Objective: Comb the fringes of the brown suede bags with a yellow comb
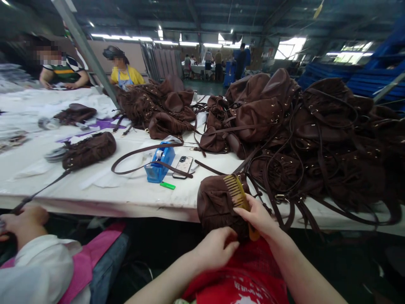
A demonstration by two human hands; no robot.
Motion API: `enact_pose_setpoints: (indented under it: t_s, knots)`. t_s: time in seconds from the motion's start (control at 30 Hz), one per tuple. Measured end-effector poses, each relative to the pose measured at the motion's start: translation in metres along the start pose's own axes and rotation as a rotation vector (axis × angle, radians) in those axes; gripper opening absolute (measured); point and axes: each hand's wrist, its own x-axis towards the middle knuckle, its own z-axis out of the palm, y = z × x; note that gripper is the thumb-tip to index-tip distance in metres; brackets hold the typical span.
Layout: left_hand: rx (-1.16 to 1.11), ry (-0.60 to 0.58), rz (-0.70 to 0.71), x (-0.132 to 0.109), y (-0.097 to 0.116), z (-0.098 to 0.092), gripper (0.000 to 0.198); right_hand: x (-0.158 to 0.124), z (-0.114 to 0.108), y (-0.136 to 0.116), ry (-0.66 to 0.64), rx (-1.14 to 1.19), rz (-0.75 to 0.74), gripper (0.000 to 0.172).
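Grip of the right hand (259, 217) pinches a yellow comb (236, 192), its teeth against the brown fringed bag (215, 202) at the near edge of the bench (133, 194). Grip of the left hand (215, 249) is closed on the bag's lower fringe. Heaped bags (316, 139) lie just to the right.

Matt brown suede bag (218, 202), smooth amber plastic comb (237, 192), white cloth table (133, 194).

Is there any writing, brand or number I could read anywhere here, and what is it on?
None can be read.
White print on the red garment: blurred and cut off, unreadable.
The comb in the right hand and the brown bag touched by the left hand show no lettering.
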Motion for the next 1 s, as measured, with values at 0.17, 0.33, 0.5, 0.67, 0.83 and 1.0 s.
enact_pose_setpoints:
  t_s: [0.17,0.33,0.5,0.67,0.83,1.0]
  knots:
    - [-0.109,0.458,-0.091,0.002,-0.005,-0.030,0.045,0.016,0.018,0.011,-0.060,-0.281,0.009,0.039]
    - [-0.129,0.403,-0.125,0.019,-0.015,-0.031,0.059,0.028,0.016,0.021,-0.060,-0.134,0.140,0.040]
    - [-0.189,0.463,-0.059,0.032,-0.021,-0.013,0.062,0.035,0.010,0.014,-0.175,0.250,0.308,0.051]
    - [-0.470,0.405,0.066,0.030,-0.026,-0.010,0.047,0.046,0.014,0.009,-0.385,0.436,0.331,0.059]
    - [-0.403,0.370,0.090,0.019,-0.026,-0.018,0.035,0.062,0.023,0.007,-0.564,0.418,0.333,0.056]
    - [-0.371,0.504,-0.004,0.014,-0.022,-0.030,0.024,0.068,0.021,0.009,-0.626,0.457,0.342,0.050]
